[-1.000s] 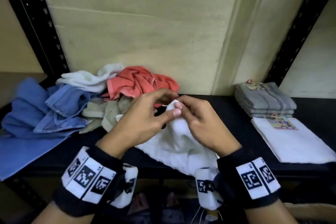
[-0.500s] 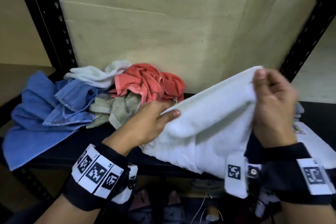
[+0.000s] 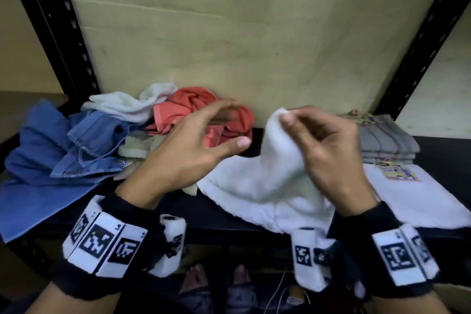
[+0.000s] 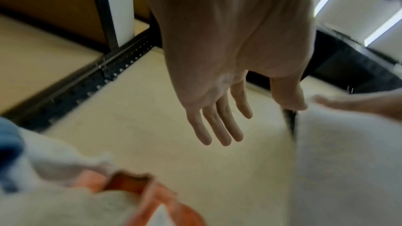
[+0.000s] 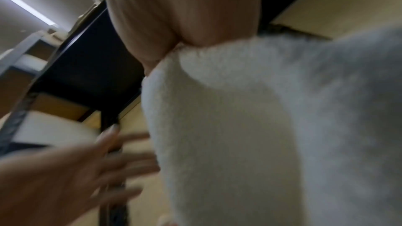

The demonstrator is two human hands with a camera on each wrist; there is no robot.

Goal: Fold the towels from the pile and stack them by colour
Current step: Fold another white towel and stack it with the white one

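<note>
- Right now I count two hands over the black shelf (image 3: 229,214), both wearing dark wrist cuffs with printed markers.
- My right hand (image 3: 328,153) is clamped on one white towel (image 3: 257,183): thumb and fingers pinch a bunched corner and lift it into a peak, while the rest of the cloth drapes down onto the shelf and over its front edge.
- From the right wrist view, the white towel (image 5: 250,126) hangs straight out of the closed fingers and fills most of the picture.
- My left hand (image 3: 188,150) hovers just left of that towel with fingers spread and straight, gripping nothing; the left wrist view shows the same, fingers (image 4: 217,126) fanned out above the shelf board.
- Left of the held towel lies the unfolded pile (image 3: 132,132): I can make out one coral towel (image 3: 193,107), one white towel at the back (image 3: 127,104), one pale green one (image 3: 137,148) underneath, and blue cloth (image 3: 46,160) spreading toward the shelf's left end. How many blue pieces there are I cannot tell.
- Right of the held towel sit two folded stacks: a grey stack (image 3: 384,143) at the back with several layers, and a flat folded white towel (image 3: 413,201) in front of it, each carrying a paper label.
</note>
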